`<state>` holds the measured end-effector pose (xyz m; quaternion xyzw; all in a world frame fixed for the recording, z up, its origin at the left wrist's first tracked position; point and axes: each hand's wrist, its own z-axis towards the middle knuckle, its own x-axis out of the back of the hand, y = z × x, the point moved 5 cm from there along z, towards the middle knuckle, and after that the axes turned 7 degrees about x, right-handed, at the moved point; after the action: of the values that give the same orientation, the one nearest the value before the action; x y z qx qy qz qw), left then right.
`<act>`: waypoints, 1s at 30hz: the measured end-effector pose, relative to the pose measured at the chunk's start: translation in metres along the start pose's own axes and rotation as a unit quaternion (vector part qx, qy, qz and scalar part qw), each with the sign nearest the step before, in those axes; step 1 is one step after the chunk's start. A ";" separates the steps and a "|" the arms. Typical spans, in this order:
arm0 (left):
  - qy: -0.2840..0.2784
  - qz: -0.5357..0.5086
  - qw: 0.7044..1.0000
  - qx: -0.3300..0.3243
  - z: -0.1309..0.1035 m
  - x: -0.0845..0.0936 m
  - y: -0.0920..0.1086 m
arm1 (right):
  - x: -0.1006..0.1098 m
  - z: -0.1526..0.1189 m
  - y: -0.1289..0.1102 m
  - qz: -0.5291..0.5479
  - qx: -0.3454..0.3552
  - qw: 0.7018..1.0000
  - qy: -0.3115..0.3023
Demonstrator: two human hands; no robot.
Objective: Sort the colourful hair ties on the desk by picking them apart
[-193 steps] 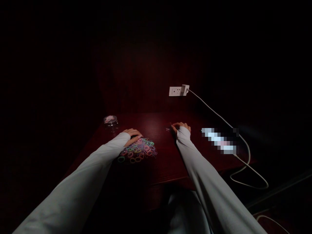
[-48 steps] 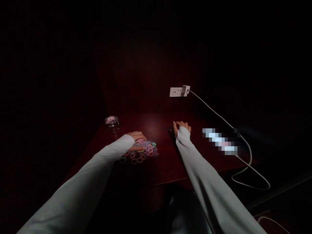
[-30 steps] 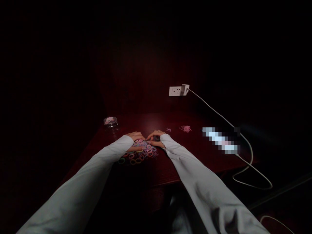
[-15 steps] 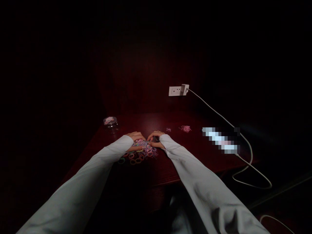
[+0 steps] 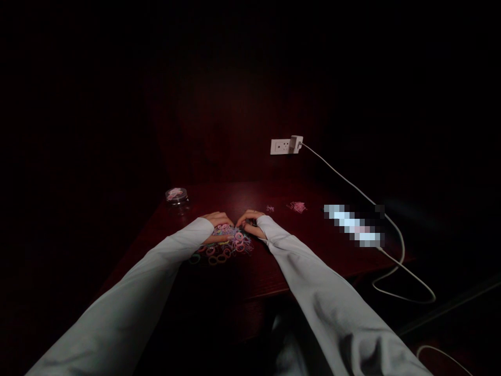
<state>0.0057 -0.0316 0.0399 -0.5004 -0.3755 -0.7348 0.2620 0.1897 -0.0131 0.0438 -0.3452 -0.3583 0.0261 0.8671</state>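
Observation:
A heap of small hair ties (image 5: 238, 244), pink, purple, orange and green, lies near the table's front edge. My left hand (image 5: 217, 219) rests over the left side of the heap, its fingers stretched and its thumb held apart along the near side. At the heap's right edge is my right hand (image 5: 251, 218), with fingers bent and fingertips close to the thumb. Whatever it may pinch is too small and dark to make out. Just beyond it lies a tiny pink-purple cluster (image 5: 270, 208), and farther right a larger pile of pink hair ties (image 5: 298, 207).
A clear round jar (image 5: 177, 201) with pink things at its top stands at the back left of the dark red table (image 5: 305, 245). A blurred-out bright device (image 5: 352, 224) lies right, its white cable (image 5: 344, 180) running to a charger (image 5: 296, 144) in the wall socket (image 5: 279, 147).
My right hand's thumb has drawn back slightly to the right, away from the heap, uncovering more hair ties. My left hand stays almost still.

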 end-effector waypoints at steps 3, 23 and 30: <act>0.000 -0.004 1.000 0.002 0.000 0.001 0.001 | 0.001 0.001 0.000 0.015 0.004 1.000 0.007; 0.001 -0.002 1.000 0.000 -0.001 0.000 0.001 | -0.007 -0.001 0.009 0.021 -0.013 1.000 0.005; -0.008 -0.002 1.000 -0.002 -0.001 0.000 0.001 | -0.007 0.003 0.015 0.014 -0.007 1.000 0.023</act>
<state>0.0054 -0.0328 0.0402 -0.5063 -0.3768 -0.7319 0.2567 0.1856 -0.0021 0.0323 -0.3572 -0.3334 0.0280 0.8721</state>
